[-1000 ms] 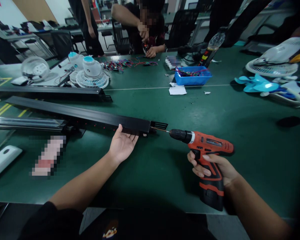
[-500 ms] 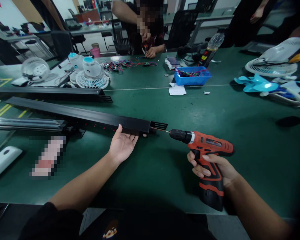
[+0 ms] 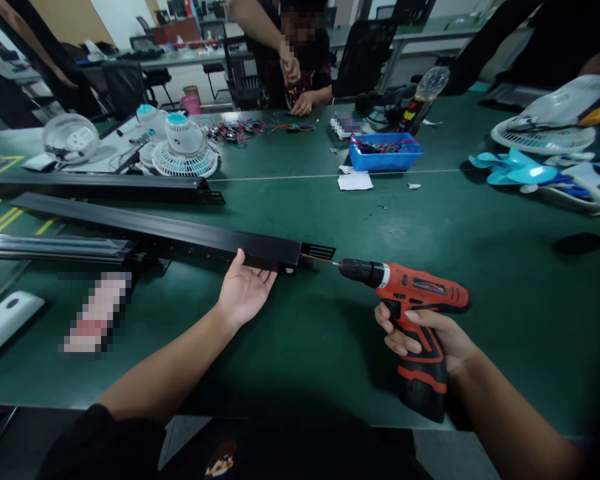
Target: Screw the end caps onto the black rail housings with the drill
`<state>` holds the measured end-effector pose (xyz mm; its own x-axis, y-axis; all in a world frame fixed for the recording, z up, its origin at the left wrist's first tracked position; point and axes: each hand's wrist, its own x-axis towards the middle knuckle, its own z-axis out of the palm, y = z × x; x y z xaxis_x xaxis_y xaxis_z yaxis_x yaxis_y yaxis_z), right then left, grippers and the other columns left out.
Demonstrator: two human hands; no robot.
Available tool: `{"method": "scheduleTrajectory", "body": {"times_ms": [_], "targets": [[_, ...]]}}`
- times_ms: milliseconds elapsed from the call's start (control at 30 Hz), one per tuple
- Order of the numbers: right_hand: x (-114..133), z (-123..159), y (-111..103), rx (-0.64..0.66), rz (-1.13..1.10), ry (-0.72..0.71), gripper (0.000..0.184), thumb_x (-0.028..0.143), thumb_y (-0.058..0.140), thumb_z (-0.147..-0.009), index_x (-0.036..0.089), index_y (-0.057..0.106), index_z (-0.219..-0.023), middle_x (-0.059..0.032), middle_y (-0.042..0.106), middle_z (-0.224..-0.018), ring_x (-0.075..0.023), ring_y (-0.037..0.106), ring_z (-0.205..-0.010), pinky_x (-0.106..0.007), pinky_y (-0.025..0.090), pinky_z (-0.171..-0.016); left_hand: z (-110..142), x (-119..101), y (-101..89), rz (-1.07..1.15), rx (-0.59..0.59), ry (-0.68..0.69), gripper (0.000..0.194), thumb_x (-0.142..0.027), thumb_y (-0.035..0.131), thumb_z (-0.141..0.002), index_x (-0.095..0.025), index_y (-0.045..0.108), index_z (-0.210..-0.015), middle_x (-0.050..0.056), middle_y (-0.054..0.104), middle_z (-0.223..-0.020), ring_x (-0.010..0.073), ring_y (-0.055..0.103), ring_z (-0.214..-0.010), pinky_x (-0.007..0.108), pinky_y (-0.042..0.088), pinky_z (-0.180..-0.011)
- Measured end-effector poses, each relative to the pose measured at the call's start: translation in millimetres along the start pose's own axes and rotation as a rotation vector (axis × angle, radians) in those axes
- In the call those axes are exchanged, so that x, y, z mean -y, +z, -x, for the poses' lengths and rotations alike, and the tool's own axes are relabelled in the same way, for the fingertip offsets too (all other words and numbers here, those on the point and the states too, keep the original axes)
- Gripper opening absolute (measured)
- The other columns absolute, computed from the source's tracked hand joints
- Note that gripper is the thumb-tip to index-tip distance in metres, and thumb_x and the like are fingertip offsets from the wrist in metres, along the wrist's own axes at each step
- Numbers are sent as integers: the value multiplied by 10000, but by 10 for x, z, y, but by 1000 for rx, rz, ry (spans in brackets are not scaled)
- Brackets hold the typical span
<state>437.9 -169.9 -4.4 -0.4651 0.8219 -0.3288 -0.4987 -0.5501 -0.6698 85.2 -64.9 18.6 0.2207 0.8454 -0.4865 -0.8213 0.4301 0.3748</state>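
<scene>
My right hand (image 3: 425, 333) is wrapped round the handle of an orange and black cordless drill (image 3: 420, 288), a finger at its trigger. The drill's long thin bit (image 3: 325, 259) points left and meets the end of a long black metal column (image 3: 205, 237), beside the slotted bracket (image 3: 320, 251) there. With palm up, my left hand (image 3: 247, 293) holds the column near that end, thumb on its near side and fingers underneath. The fingertips are partly hidden by the column.
A second black column (image 3: 95, 187) lies behind, and a shiny dark profile (image 3: 55, 248) at left. White fan parts (image 3: 185, 157), a blue bin (image 3: 385, 155) of wires, a bottle (image 3: 423, 100) and blue fan blades (image 3: 515, 167) stand farther off. Across the table, a person (image 3: 300, 73) handles wires.
My hands, the drill and the column stay nearly in place. The drill's rear shifts very slightly. In the background, people at the far left and right have moved.
</scene>
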Motion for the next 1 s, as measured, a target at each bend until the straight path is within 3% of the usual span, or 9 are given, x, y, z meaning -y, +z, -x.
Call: {"method": "scheduleTrajectory", "body": {"times_ms": [400, 767, 1000], "targets": [[8, -3, 15, 5, -9, -2, 271, 372, 882, -867, 139, 828, -994, -17, 701, -835, -32, 445, -469, -243, 558, -571, 19, 14, 52, 0, -34, 11, 361, -482, 572, -1109, -186, 751, -1213, 73, 840, -1111, 227, 777, -1151, 375, 507, -1201], [-4, 3, -25, 2, 3, 4, 243, 369, 861, -883, 158, 821, -995, -17, 691, -838, -48, 450, -473, -261, 565, -575, -31, 0, -63, -4, 42, 11, 369, -461, 676, -1045, -195, 742, -1292, 78, 840, -1145, 238, 770, -1207, 382, 519, -1211], [-7, 9, -11, -10, -3, 4, 242, 367, 862, -869, 163, 815, -991, -10, 693, -828, -54, 449, -473, -268, 550, -571, -23, 6, -37, -4, 25, 15, 347, -467, 635, -1073, -186, 748, -1242, 76, 841, -1132, 225, 771, -1191, 385, 510, -1225]]}}
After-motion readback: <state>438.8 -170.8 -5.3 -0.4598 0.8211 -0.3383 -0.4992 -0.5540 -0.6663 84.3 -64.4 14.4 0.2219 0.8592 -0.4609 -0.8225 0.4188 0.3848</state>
